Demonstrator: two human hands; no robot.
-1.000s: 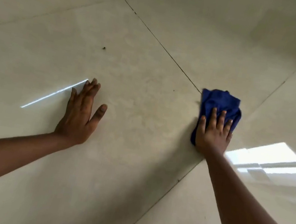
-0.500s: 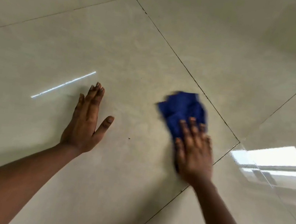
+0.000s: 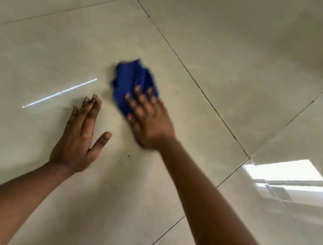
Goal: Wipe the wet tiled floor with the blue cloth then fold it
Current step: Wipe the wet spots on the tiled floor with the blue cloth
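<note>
A bunched blue cloth (image 3: 130,80) lies on the glossy beige tiled floor (image 3: 241,50). My right hand (image 3: 148,118) presses flat on the cloth's near part, fingers spread over it; the cloth and hand are motion-blurred. My left hand (image 3: 81,137) rests palm down on the same tile, just left of and nearer than the cloth, fingers together, thumb out, holding nothing. The two hands are apart by a small gap.
Dark grout lines (image 3: 203,91) cross the floor and meet at a corner to the right (image 3: 249,157). A bright window reflection (image 3: 287,174) sits on the right tile, and a thin streak of light (image 3: 59,93) left of my left hand. A tiny dark speck (image 3: 128,155) lies near my wrists.
My right hand has swept the blue cloth leftward across the tile, from beside the grout line toward my left hand. My left hand has stayed planted on the floor.
</note>
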